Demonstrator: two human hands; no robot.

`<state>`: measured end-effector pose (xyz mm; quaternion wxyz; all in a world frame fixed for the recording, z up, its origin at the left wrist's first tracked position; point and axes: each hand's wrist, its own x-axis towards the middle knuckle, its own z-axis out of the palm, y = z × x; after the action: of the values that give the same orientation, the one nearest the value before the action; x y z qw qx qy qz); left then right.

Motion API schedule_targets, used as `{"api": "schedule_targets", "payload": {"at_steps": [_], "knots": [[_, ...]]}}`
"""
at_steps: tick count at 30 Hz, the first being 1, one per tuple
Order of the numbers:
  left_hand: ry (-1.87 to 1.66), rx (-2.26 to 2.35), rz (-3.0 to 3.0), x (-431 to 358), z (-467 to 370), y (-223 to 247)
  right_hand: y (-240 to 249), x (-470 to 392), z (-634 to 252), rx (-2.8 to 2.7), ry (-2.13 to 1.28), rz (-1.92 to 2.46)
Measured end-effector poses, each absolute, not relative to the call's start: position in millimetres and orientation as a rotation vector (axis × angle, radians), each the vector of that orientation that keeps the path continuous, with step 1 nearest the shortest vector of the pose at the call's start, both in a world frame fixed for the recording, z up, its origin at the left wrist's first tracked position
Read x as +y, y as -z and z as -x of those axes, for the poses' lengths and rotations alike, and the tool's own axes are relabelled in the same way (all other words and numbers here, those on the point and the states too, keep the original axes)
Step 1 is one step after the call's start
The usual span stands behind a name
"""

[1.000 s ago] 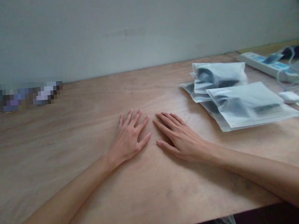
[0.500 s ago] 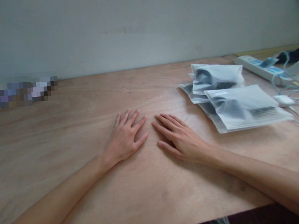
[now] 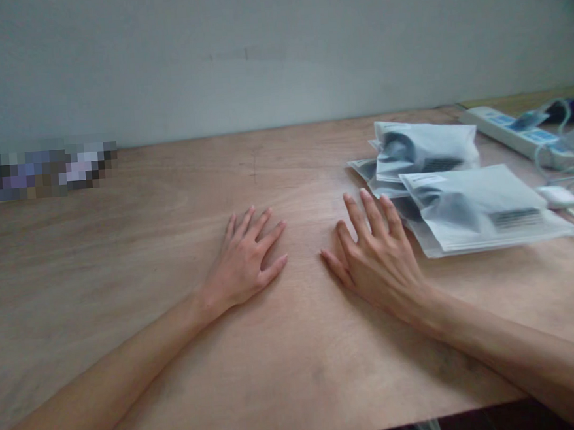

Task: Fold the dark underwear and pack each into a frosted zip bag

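Observation:
My left hand [image 3: 244,260] lies flat on the wooden table [image 3: 172,393], fingers spread and holding nothing. My right hand [image 3: 381,257] is raised a little over the tabletop, its fingers apart and nothing in it. Just beyond and to the right of it lie several frosted plastic bags in two overlapping piles. The nearer bag [image 3: 472,199] has a dark folded item showing through and a block of printed lines. A farther bag [image 3: 424,143] looks alike. The right fingertips are close to the nearer pile; I cannot tell whether they touch it.
A white power strip [image 3: 517,133] with plugs and looping cables runs along the right back. A white charger [image 3: 557,196] sits beside the nearer bags. At the far left some items are pixelated. A pale wall [image 3: 256,60] stands behind the table.
My right hand has lifted and moved right towards the bags, its fingers now pointing more forward and spread wider. My left hand has stayed in place. The view has shifted slightly.

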<state>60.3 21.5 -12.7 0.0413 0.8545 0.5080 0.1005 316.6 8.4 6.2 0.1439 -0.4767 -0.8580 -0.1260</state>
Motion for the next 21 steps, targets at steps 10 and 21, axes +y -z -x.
{"api": "schedule_targets", "payload": {"at_steps": [10, 21], "knots": [[-0.283, 1.564, -2.614, 22, -60, 13, -8, 38, -357, -2.251, 0.494, 1.548], [-0.323, 1.552, -2.612, 22, -60, 14, -15, 36, -354, -2.268, 0.512, 1.696]]}}
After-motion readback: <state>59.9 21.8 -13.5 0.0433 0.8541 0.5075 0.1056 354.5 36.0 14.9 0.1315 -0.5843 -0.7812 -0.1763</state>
